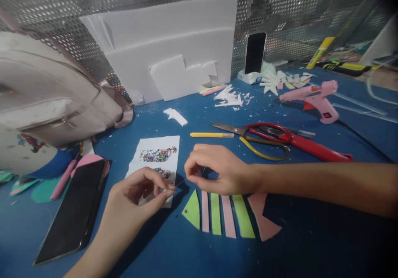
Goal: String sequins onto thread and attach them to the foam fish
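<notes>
A thin pale strand (181, 182), thread or wire, runs between my two hands. My left hand (141, 197) pinches one end between thumb and fingertips, over the lower part of a white paper (173, 147). Two small piles of multicoloured beads (158, 154) lie on that paper, the nearer one partly behind my fingers. My right hand (220, 168) is closed in a pinch at the strand's other end. Below it, a fish shape of green and pink pieces lies spaced in a row: a green head (192, 212), several strips (229, 218) and a pink tail (264, 220).
Beyond my right hand lie a yellow pen (212, 135), scissors (233, 128) and a red-handled tool (317, 147). A pink glue gun (314, 97) rests at the right. Left are a dark phone (71, 211) and a bag (46, 91). White foam board (186, 21) stands behind paper scraps (230, 95).
</notes>
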Demonstrator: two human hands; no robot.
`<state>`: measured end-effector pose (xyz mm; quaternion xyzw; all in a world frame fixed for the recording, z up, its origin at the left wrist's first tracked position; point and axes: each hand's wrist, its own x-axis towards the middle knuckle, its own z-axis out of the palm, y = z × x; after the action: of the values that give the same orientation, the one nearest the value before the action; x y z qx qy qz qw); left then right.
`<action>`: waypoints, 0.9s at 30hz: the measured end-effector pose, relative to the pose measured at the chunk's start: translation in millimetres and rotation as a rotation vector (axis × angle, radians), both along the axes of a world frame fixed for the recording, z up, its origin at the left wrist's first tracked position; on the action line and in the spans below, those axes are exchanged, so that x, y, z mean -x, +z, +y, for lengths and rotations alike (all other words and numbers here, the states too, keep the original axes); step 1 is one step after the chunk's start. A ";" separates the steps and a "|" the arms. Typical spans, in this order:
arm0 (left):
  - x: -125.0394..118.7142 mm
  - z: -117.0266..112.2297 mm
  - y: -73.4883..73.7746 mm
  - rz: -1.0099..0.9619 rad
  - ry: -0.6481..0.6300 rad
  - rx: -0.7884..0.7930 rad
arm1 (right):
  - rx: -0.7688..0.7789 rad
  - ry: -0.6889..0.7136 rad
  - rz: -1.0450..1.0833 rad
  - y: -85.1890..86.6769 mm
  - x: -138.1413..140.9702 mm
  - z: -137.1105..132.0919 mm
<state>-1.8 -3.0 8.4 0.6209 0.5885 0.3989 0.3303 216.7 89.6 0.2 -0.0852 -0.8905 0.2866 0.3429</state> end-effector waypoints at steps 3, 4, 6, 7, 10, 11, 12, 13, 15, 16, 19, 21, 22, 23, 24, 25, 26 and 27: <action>-0.6 0.8 0.7 -0.015 0.015 -0.005 | 0.003 -0.012 0.000 -0.2 0.3 -0.5; -0.6 0.9 0.7 -0.017 0.022 -0.005 | 0.003 -0.016 -0.001 -0.4 0.4 -0.6; -0.2 1.0 0.2 -0.015 0.026 -0.004 | 0.001 -0.026 -0.004 -1.0 0.7 -0.7; 0.1 0.9 -0.1 -0.012 0.024 -0.007 | 0.000 -0.033 -0.010 -1.3 0.8 -0.7; 1.2 0.7 -1.0 -0.008 0.010 -0.019 | -0.005 -0.059 -0.027 -1.7 0.6 -0.6; 1.4 0.7 -1.2 -0.007 0.004 -0.021 | -0.009 -0.066 -0.031 -1.8 0.4 -0.5; 1.5 0.8 -1.4 -0.005 -0.004 -0.020 | -0.012 -0.071 -0.034 -1.8 0.3 -0.4; 1.6 0.8 -1.6 -0.003 -0.011 -0.019 | -0.017 -0.073 -0.036 -1.9 0.1 -0.3; 1.5 1.0 -1.9 0.001 -0.026 -0.017 | -0.025 -0.076 -0.045 -2.1 0.1 -0.1; 1.5 1.1 -2.1 0.001 -0.031 -0.017 | -0.026 -0.079 -0.048 -2.3 0.1 0.0; 1.9 1.1 -2.3 0.000 -0.028 -0.011 | -0.021 -0.083 -0.053 -2.6 0.4 0.2; 2.2 0.9 -2.2 0.002 -0.015 -0.004 | -0.017 -0.082 -0.051 -2.4 0.7 0.3; 2.4 0.9 -2.3 0.003 -0.006 0.000 | -0.017 -0.081 -0.050 -2.3 0.8 0.4; 2.5 0.8 -2.4 0.003 0.001 0.005 | -0.016 -0.081 -0.051 -2.1 0.8 0.5; 2.5 0.8 -2.6 0.001 0.007 0.009 | -0.015 -0.083 -0.053 -2.0 0.9 0.5; 2.6 0.8 -2.9 -0.003 0.011 0.014 | -0.014 -0.084 -0.057 -1.9 0.8 0.6; 2.7 0.9 -3.3 -0.006 0.012 0.019 | -0.013 -0.087 -0.060 -1.9 0.8 0.6; 2.8 1.0 -3.8 -0.009 0.010 0.022 | -0.011 -0.089 -0.065 -1.9 0.7 0.6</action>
<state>-4.7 -2.0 4.6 0.6123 0.5946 0.3968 0.3379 216.0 90.2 -1.7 -0.1322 -0.8980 0.2632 0.3269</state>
